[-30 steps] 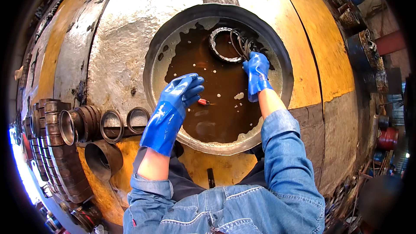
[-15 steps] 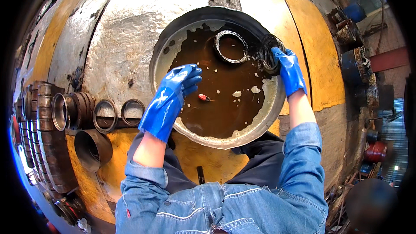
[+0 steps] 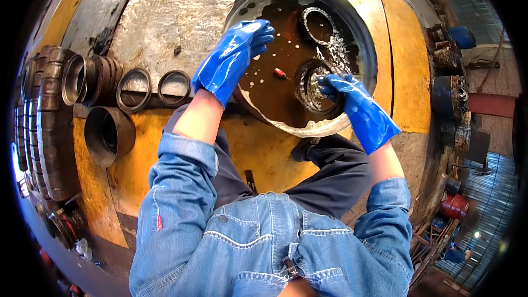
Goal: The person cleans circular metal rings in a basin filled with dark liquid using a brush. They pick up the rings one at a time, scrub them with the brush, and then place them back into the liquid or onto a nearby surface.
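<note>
A round metal basin [image 3: 360, 49] holds dark brown liquid with white flecks. My right hand [image 3: 352, 102], in a blue rubber glove, grips a wet metal ring [image 3: 311, 85] and lifts it at the basin's near side, liquid dripping off. A second metal ring [image 3: 319, 25] lies in the liquid farther back. A small red-tipped object [image 3: 279, 72] floats in the middle. My left hand [image 3: 234, 58], also blue-gloved, hovers over the basin's left rim with fingers loosely spread and nothing in it.
Several metal rings and short tubes [image 3: 135, 88] lie in a row at the left on the yellow and grey floor [image 3: 165, 16], with stacked rings [image 3: 49, 121] beyond. Blue and red drums [image 3: 448, 96] stand at the right. My denim jacket [image 3: 264, 242] fills the lower part.
My right hand has come from the basin's far right rim to its near side and pulled a ring up out of the liquid. My left hand stayed over the left rim.
</note>
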Available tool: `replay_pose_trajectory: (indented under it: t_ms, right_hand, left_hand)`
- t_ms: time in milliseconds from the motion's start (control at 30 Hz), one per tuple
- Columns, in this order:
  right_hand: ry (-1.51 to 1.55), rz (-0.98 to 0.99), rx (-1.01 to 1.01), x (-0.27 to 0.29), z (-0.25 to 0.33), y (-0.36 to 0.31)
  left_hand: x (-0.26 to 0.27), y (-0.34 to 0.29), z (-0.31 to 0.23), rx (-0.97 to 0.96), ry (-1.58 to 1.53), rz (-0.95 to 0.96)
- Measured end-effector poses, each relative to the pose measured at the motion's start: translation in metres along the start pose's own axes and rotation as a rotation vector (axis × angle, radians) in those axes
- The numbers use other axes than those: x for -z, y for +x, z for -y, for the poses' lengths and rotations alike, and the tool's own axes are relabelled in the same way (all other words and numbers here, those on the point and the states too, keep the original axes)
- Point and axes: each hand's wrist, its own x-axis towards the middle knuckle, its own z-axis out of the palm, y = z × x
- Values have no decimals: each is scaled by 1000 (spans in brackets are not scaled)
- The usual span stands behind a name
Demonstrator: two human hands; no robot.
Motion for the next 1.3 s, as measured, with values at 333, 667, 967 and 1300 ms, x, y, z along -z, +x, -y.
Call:
replay_pose_trajectory:
  t_ms: [333,667,967,1300]
  right_hand:
    - [35,302,-11,-118,-46,43]
    - [-213,413,-46,-85,-58,31]
    - [-158,354,166,-141,-31,50]
    - [-259,290,-173,-98,-51,44]
  left_hand:
    - [10,6,-10,-11,-45,-33]
    - [17,1,-14,38,-42,-103]
    - [14,-2,-25,25,-46,-91]
    - [10,-4,-20,37,-44,-75]
